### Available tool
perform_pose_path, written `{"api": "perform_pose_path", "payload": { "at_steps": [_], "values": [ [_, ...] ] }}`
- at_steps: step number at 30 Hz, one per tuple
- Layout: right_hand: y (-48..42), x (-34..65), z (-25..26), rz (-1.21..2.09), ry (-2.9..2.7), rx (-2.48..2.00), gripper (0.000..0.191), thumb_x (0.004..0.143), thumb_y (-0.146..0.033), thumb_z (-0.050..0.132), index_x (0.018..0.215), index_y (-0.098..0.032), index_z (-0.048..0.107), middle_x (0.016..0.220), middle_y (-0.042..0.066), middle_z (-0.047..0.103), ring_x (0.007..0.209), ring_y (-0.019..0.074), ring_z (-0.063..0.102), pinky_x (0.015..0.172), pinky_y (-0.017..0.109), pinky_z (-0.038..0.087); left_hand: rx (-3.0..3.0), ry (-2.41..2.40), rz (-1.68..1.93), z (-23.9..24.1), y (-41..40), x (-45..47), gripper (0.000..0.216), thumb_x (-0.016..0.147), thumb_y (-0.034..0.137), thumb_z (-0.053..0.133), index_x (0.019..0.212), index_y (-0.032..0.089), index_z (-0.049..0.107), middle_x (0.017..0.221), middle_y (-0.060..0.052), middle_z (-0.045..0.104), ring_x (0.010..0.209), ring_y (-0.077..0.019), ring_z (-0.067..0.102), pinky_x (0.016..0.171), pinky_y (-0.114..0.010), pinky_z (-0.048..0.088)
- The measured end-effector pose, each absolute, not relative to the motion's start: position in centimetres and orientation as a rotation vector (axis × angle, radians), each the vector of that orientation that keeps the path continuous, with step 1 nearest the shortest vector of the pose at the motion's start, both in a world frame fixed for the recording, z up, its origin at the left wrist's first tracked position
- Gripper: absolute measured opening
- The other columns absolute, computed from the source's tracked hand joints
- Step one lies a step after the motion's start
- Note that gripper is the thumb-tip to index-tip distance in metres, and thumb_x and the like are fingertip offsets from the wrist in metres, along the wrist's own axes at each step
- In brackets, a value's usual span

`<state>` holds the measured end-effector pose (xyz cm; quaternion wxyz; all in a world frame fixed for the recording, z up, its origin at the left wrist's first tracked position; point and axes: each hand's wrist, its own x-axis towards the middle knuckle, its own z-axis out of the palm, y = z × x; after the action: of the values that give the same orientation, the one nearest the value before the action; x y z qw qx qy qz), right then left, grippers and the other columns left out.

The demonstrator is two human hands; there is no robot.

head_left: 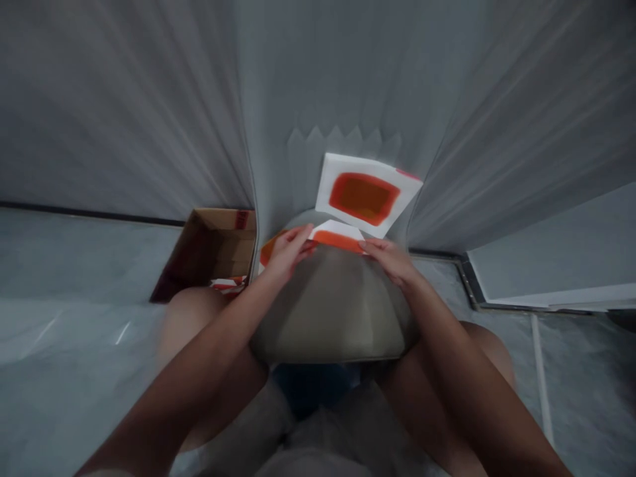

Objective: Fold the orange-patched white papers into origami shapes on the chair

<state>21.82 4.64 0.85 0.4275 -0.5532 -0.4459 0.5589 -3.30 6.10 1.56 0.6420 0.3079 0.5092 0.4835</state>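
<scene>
A small folded card [338,232], white above and orange along its near edge, is stretched between my two hands. My left hand [292,250] pinches its left end, fingers closed. At the opposite end, the thumb and fingers of my right hand [390,257] are closed on its corner. Just behind it leans a larger white card piece [325,185] with an orange-red rounded square and a darker middle. An orange and white piece [267,253] shows partly behind my left hand. All of this is over a grey rounded surface [332,305] between my knees; blur hides finer detail.
An open cardboard box [199,255] stands on the floor at the left, with red and white pieces [227,285] inside. Grey draped or panelled walls [124,99] rise ahead and to both sides. Grey marbled floor [64,344] lies at both sides.
</scene>
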Motion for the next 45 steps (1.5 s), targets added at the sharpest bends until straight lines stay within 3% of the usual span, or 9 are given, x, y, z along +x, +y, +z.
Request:
{"api": "perform_pose_path", "payload": {
  "at_steps": [4, 12, 18, 25, 33, 39, 45],
  "values": [
    [4.9, 21.0, -0.3, 1.306, -1.092, -1.395, 0.026, 0.076, -0.048, 0.086, 0.091, -0.028, 0.083, 0.088, 0.003, 0.08, 0.084, 0.0223, 0.07, 0.083, 0.04, 0.056, 0.552, 1.001, 1.168, 1.1, 4.4, -1.0, 0.026, 0.095, 0.04, 0.074, 0.106, 0.017, 0.072, 0.115, -0.011, 0.078, 0.097, -0.0178, 0.076, 0.093, -0.031, 0.061],
    [4.7, 19.9, -0.7, 1.327, -1.174, -1.322, 0.03, 0.077, -0.052, 0.081, 0.094, -0.027, 0.081, 0.087, 0.0, 0.078, 0.079, 0.019, 0.065, 0.078, 0.034, 0.054, 0.519, 0.968, 1.141, -0.1, 4.2, 0.8, 0.008, 0.099, 0.021, 0.066, 0.105, 0.016, 0.07, 0.119, -0.011, 0.077, 0.107, -0.0168, 0.076, 0.105, -0.032, 0.058],
    [4.3, 19.2, -0.5, 1.373, -1.13, -1.312, 0.038, 0.073, -0.052, 0.086, 0.101, -0.027, 0.079, 0.089, 0.001, 0.08, 0.081, 0.0204, 0.069, 0.077, 0.035, 0.057, 0.446, 1.015, 1.169, -0.6, 4.5, 0.7, 0.014, 0.095, 0.023, 0.074, 0.105, 0.014, 0.07, 0.111, -0.011, 0.079, 0.1, -0.0168, 0.077, 0.104, -0.035, 0.059],
    [4.1, 19.5, -0.1, 1.621, -1.127, -1.29, 0.044, 0.071, -0.06, 0.088, 0.093, -0.022, 0.081, 0.089, 0.007, 0.082, 0.079, 0.0206, 0.073, 0.078, 0.035, 0.057, 0.427, 0.992, 1.144, -0.6, 4.8, 0.3, 0.007, 0.096, 0.022, 0.072, 0.1, 0.016, 0.07, 0.108, -0.009, 0.08, 0.101, -0.0169, 0.078, 0.103, -0.034, 0.06],
    [4.2, 20.8, 0.7, 1.705, -1.139, -1.256, 0.044, 0.074, -0.058, 0.088, 0.101, -0.023, 0.083, 0.103, 0.008, 0.083, 0.093, 0.0231, 0.076, 0.081, 0.034, 0.057, 0.459, 0.971, 1.161, -0.1, 5.8, -0.9, 0.023, 0.097, 0.038, 0.071, 0.105, 0.016, 0.073, 0.112, -0.012, 0.08, 0.104, -0.0187, 0.077, 0.098, -0.03, 0.061],
    [4.0, 20.6, 1.2, 1.784, -1.207, -1.211, 0.048, 0.078, -0.061, 0.085, 0.105, -0.022, 0.082, 0.111, 0.01, 0.081, 0.1, 0.0232, 0.076, 0.095, 0.039, 0.058, 0.417, 1.001, 1.218, -0.3, 6.0, -1.3, 0.024, 0.092, 0.038, 0.078, 0.105, 0.018, 0.073, 0.106, -0.008, 0.081, 0.099, -0.0164, 0.078, 0.093, -0.027, 0.062],
    [4.0, 20.6, 1.4, 1.87, -1.216, -1.125, 0.047, 0.081, -0.058, 0.085, 0.112, -0.023, 0.08, 0.117, 0.009, 0.08, 0.113, 0.0252, 0.073, 0.114, 0.046, 0.051, 0.28, 0.973, 1.233, -0.4, 6.3, -1.5, 0.016, 0.092, 0.031, 0.079, 0.098, 0.018, 0.075, 0.099, -0.006, 0.081, 0.084, -0.0113, 0.077, 0.085, -0.021, 0.061]
  ]
}}
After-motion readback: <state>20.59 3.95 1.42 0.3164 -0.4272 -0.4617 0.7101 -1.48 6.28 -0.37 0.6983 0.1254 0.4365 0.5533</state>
